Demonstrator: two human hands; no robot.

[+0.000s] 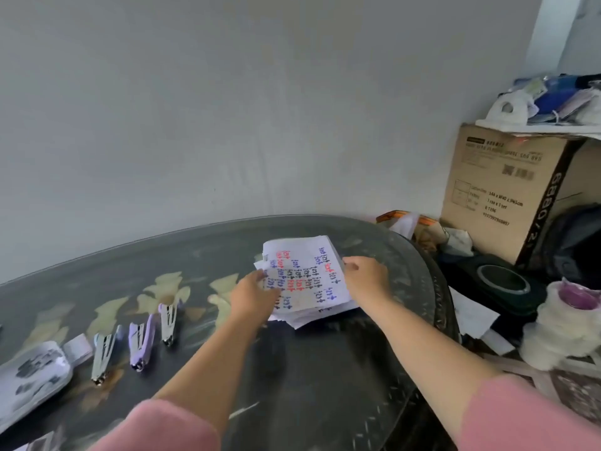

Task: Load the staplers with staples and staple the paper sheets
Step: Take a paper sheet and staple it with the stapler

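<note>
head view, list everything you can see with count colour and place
paper sheets: one stack, white with blue and red writing, far middle of the table
staplers: three, purple and silver, in a row on the table's left
small box: one, pale, left of the staplers
pouch: one, white with dark print, table's left edge
table: one, dark with pale leaf pattern
cardboard box: one, brown, right, by the wall
sleeves: two, pink, bottom
left hand: holds the stack's left edge
right hand: holds the stack's right edge
</note>
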